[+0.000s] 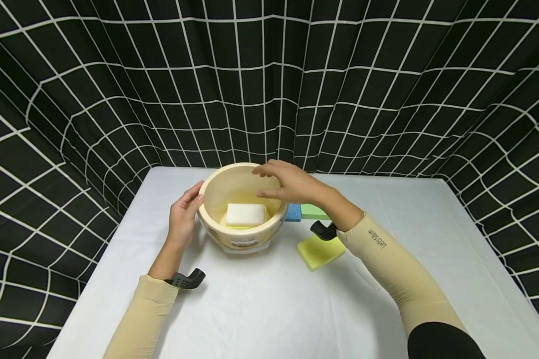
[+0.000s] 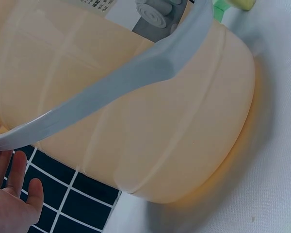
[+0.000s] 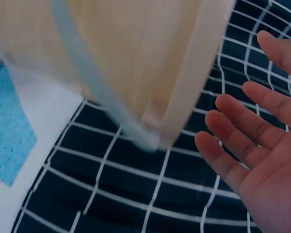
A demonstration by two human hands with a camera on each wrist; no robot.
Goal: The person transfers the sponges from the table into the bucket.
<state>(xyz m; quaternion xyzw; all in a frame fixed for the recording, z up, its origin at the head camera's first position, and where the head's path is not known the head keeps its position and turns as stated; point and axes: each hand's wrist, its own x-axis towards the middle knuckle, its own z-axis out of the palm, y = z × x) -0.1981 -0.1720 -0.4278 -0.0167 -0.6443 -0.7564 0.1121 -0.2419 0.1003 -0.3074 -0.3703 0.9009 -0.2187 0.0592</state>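
We see a black curtain w/ a white grid, hung at the back & both sides. Before it, a counter under white cloth. Two beige sleeves reach in from the near edge. Betw. them, towards the far edge, stands a cream bucket, its pale grey handle slung round the outside.

L hand rests against the bucket's L side by the rim, fingers fairly straight, thumb apart from them. R hand hangs over the R side of the mouth, fingers & thumb well apart, nothing btwn them.

R of the bucket, nearer us & just below the R wrist, lies a yellow-green sponge. The white sponge lies inside the bucket, yellow showing under it: lower than R hand, to its L & a bit nearer us, not touching; from L hand it's to the R, across the bucket wall. Last, a green sponge & a blue sponge, side by side R of the bucket, both partly hidden in the head view.
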